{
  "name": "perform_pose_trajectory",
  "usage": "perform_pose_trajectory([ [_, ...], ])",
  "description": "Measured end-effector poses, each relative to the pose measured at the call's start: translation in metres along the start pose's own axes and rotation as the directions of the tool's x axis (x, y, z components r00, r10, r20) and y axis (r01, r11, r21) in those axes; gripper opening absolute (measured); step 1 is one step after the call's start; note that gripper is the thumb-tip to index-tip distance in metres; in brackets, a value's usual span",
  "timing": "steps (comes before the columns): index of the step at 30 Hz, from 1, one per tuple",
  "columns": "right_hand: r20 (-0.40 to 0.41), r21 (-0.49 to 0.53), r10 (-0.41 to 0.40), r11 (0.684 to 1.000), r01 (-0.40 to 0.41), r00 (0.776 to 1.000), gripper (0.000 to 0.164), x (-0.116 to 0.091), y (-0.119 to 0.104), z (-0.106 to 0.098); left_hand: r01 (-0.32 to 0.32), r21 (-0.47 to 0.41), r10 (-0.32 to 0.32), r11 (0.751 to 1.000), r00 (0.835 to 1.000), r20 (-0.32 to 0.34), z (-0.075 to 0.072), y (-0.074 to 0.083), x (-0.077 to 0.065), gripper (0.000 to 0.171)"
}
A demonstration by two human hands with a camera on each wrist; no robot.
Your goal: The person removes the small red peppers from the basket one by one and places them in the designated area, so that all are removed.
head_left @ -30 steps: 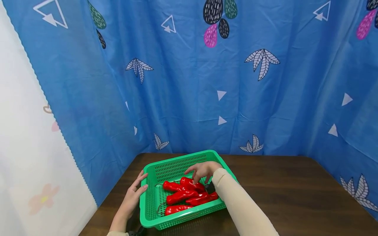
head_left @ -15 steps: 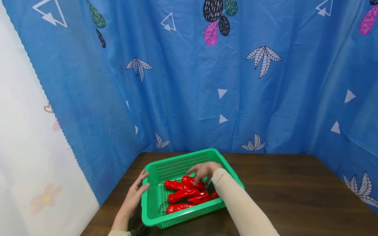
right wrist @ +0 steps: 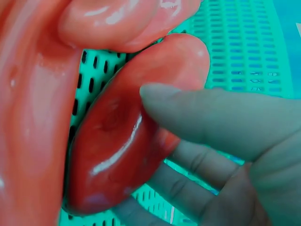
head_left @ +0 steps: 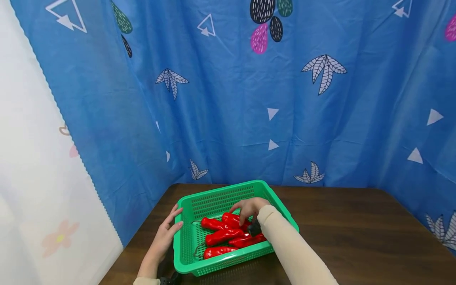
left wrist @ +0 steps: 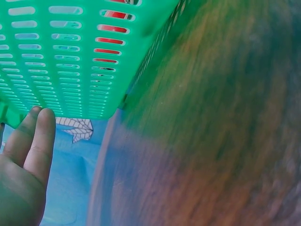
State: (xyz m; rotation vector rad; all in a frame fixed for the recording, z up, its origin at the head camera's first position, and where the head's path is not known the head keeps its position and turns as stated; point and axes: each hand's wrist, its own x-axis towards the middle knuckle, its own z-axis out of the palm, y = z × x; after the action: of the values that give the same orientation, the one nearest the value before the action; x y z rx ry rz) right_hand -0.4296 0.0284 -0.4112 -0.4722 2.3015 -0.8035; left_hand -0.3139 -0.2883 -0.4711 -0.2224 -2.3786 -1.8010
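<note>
A green plastic basket (head_left: 228,259) with slotted walls holds several glossy red peppers (head_left: 223,236). My right hand (head_left: 251,207) reaches into it over the right side. In the right wrist view its thumb lies across the top of one red pepper (right wrist: 110,146) while its fingers curl underneath, gripping it. That pepper still lies low in the basket, beside the others. My left hand (head_left: 164,236) is at the basket's left rim, thumb and fingers spread along it. The left wrist view shows two straight fingers (left wrist: 41,146) against the outer wall.
The basket stands on a dark brown wooden table (head_left: 338,221), toward its left side. A blue patterned curtain (head_left: 231,99) hangs behind and to the right. A white flowered cloth (head_left: 46,178) hangs at the left.
My right hand has lowered slightly, and its thumb and fingers have closed on the red pepper. The left hand stays at the rim. The head view has shifted a little.
</note>
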Motion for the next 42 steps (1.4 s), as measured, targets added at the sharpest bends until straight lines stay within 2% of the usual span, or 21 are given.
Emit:
perform_pose_trajectory([
  [21, 0.014, 0.052, -0.039, 0.998, 0.038, 0.999, 0.056, -0.003, 0.009, 0.003, 0.010, -0.004, -0.010, 1.000, 1.000, 0.006, 0.005, -0.004, 0.000, 0.055],
  [25, -0.006, 0.060, -0.042, 0.997, 0.043, 0.999, 0.056, -0.006, 0.007, 0.003, 0.007, 0.001, -0.007, 1.000, 1.000, 0.006, 0.004, -0.003, -0.001, 0.055],
  [33, -0.037, -0.004, -0.060, 0.998, 0.060, 0.998, 0.060, -0.017, -0.003, 0.000, -0.002, -0.003, 0.002, 1.000, 1.000, 0.002, 0.002, 0.000, -0.002, 0.055],
  [42, -0.024, 0.033, -0.104, 0.994, 0.104, 0.994, 0.064, -0.026, -0.008, -0.011, 0.001, 0.001, -0.001, 1.000, 1.000, 0.005, 0.001, -0.001, -0.001, 0.054],
])
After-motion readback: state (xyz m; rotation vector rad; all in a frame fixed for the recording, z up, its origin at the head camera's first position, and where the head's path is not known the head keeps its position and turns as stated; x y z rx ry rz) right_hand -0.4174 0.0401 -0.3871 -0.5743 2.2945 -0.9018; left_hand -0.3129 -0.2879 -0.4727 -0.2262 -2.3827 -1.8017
